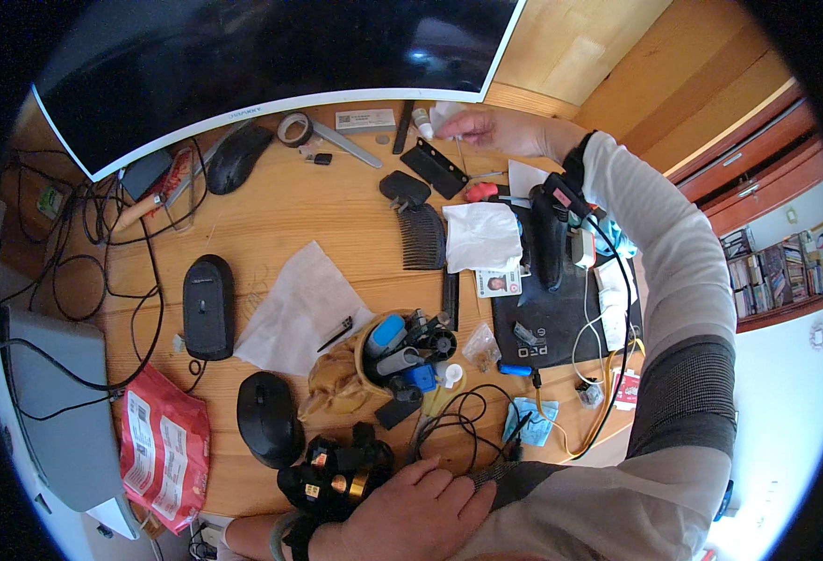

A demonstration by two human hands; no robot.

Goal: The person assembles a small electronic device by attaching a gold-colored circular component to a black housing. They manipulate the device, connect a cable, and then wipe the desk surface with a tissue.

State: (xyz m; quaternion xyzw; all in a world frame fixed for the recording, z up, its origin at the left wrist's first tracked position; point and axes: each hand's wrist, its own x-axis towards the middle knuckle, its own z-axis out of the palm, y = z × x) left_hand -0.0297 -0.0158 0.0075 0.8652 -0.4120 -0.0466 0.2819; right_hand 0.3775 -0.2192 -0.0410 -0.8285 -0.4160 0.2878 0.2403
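Observation:
At the back of the desk, below the monitor, my right hand [478, 131] has its fingers curled beside a small white bottle [422, 123] and a piece of white paper [448, 111]. Whether the fingertips grip anything is hard to make out. A black strip with snaps [434, 168] lies just in front of that hand. Near the front edge, my left hand [418, 508] rests palm down against my right sleeve [565, 501], its fingers slightly apart and nothing held. Beside it are black rounded objects with a gold ring [357, 484], partly covered by the hand.
A carved holder [338, 375] full of tools stands mid-desk, near a tissue [306, 308] and black mouse [270, 419]. A black comb [422, 238], folded white tissue [483, 237] and black mat [558, 329] lie right. Tangled cables [96, 231] and a red bag [166, 449] are left.

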